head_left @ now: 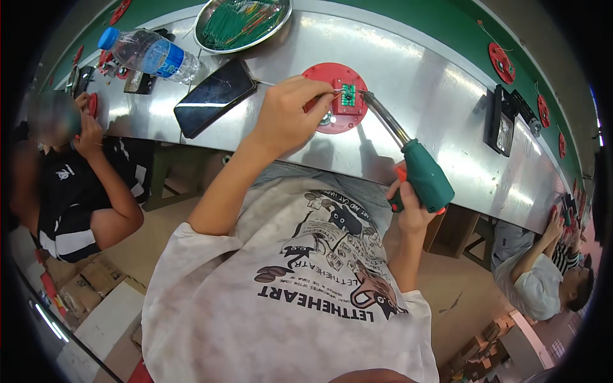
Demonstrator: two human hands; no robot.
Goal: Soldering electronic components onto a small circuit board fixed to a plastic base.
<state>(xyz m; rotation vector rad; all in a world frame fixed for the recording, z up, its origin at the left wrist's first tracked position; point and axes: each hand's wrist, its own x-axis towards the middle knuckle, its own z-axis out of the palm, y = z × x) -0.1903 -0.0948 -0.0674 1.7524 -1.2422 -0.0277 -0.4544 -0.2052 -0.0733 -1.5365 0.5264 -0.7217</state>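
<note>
On the metal bench lies a round red plastic disc (pixel 348 124), with a small green circuit board (pixel 348 95) at its middle. My left hand (pixel 287 115) reaches over the disc's left side. Its thumb and forefinger pinch a thin wire (pixel 336 93), whose end meets the board's left edge. In my right hand (pixel 410 207), the fingers wrap round the handle of a green soldering gun (pixel 426 179) with orange parts. The metal barrel slants up and left, its tip close to the board's right edge; whether it touches cannot be told.
Left of the disc lie a black phone (pixel 216 97) and a clear bottle (pixel 150 54) with a blue cap. Behind stands a metal bowl (pixel 285 25) of green wires. A black-framed lamp unit (pixel 501 121) sits right. Co-workers sit on both sides; red discs (pixel 502 62) line the green strip.
</note>
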